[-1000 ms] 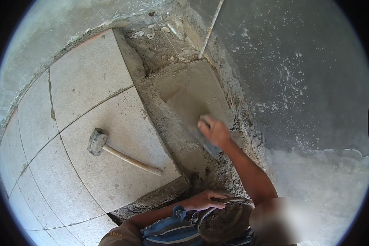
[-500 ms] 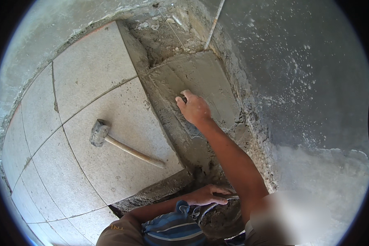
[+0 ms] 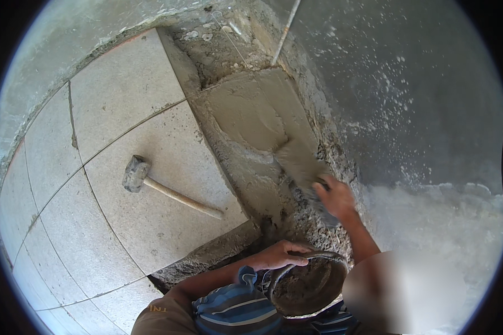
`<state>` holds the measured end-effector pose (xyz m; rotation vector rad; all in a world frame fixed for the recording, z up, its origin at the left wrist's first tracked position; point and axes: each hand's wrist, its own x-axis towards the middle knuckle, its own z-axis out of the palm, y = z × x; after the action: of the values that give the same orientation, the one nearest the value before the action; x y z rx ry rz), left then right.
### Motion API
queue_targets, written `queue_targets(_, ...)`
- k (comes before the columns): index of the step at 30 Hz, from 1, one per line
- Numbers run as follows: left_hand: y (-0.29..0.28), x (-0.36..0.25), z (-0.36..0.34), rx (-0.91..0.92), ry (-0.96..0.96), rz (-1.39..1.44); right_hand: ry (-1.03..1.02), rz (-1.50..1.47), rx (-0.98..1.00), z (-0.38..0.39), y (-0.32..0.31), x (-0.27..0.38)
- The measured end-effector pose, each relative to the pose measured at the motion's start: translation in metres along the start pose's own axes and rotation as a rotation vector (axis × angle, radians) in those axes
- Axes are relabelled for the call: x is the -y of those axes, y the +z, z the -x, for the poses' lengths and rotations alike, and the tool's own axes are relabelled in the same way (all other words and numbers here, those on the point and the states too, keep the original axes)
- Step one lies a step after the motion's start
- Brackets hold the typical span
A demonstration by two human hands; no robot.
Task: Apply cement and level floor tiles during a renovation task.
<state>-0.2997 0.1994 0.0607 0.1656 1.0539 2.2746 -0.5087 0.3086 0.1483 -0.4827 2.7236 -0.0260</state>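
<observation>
A rough floor strip of rubble and wet grey mortar [image 3: 243,114] runs through the middle of the frame, between large pale square tiles [image 3: 162,134] on the left and a smooth grey surface flecked with white [image 3: 399,100] at upper right. Right of centre, the right hand [image 3: 334,196] is closed around a flat, mortar-coated plastering trowel [image 3: 299,161] (motion blur softens its outline). It looks stiff, probably weighted and slick with mortar, so its hidden handle seems the best hold. At lower centre, the left hand [image 3: 279,255] grips the rim of a dark round bucket [image 3: 310,287]; loaded, it is likely heavy. The tile edge and rubble border hem the trowel in sideways; open room lies up the strip. A wooden-handled mallet with a dark block head [image 3: 163,188] lies on the tiles.
</observation>
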Motion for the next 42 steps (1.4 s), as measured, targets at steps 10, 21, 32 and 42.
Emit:
queue_targets(10,0.02,0.005,0.004,-0.041,-0.074,0.1,0.268,-0.183,0.143,0.295,-0.108,-0.063)
queue_targets(21,0.103,-0.004,-0.045,-0.092,-0.106,-0.122,0.435,0.232,0.344,0.333,0.069,-0.118)
queue_targets(32,0.107,0.016,-0.02,-0.107,-0.034,-0.019,0.526,-0.481,0.279,0.352,0.103,-0.059)
queue_targets(42,0.092,0.009,-0.023,-0.231,-0.056,0.104,0.52,-0.662,0.126,0.38,0.057,-0.059)
